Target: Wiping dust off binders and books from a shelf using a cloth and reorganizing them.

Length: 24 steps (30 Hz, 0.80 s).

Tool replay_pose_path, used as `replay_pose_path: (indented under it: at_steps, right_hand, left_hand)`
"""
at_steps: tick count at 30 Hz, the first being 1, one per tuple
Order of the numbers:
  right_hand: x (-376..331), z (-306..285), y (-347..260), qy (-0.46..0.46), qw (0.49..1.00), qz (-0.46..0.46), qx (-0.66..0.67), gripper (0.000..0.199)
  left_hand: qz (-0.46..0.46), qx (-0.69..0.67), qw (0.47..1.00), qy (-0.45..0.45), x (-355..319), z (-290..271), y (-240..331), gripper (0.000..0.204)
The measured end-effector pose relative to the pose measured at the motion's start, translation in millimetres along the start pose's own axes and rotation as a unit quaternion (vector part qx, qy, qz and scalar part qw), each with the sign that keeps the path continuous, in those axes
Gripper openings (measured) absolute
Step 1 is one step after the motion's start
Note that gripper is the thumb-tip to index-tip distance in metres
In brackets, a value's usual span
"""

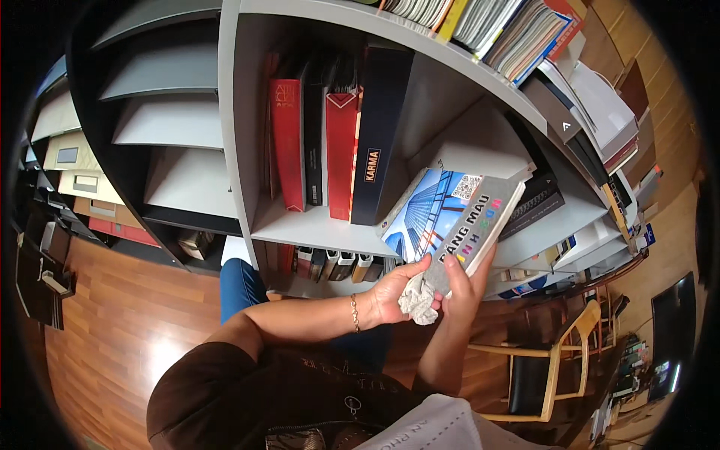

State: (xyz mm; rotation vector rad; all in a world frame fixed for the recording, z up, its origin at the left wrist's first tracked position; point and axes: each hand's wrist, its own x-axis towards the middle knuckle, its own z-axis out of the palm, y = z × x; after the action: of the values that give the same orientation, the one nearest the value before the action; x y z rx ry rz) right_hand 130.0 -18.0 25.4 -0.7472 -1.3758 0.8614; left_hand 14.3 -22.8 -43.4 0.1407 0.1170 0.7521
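Observation:
My left hand point(396, 289) holds a crumpled grey cloth point(418, 302) against the lower end of a thick grey-spined book point(472, 229) with a blue building picture on its cover. My right hand point(466, 283) grips the same book from below and the right. The book tilts, with its upper end leaning into a grey shelf compartment point(322, 225). Red and black binders point(330, 142) stand upright in that compartment, left of the book.
Stacks of catalogues point(517, 30) fill the shelves above and to the right. Small black binders point(337, 264) sit on the shelf below. Slanted grey display shelves point(165, 120) stand at the left. A wooden chair point(551, 367) stands on the wood floor at the lower right.

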Motion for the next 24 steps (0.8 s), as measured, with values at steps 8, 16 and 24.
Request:
replay_pose_path:
  at_steps: [8, 16, 24]
  right_hand:
    - [101.4, -0.8, -12.0, -0.095, 0.99, 0.098, 0.04, 0.071]
    - [194.5, -16.6, 23.6, -0.127, 0.974, 0.183, 0.031, 0.052]
    - [233.3, -17.8, 40.4, -0.105, 0.958, 0.265, 0.02, 0.026]
  left_hand:
    - [0.107, 0.301, 0.938, 0.137, -31.9, -11.4, 45.8, 0.037]
    - [0.358, 0.781, 0.381, 0.341, -86.7, -39.6, 108.9, 0.033]
    - [0.419, 0.766, 0.388, 0.295, -84.4, -76.3, 155.3, 0.029]
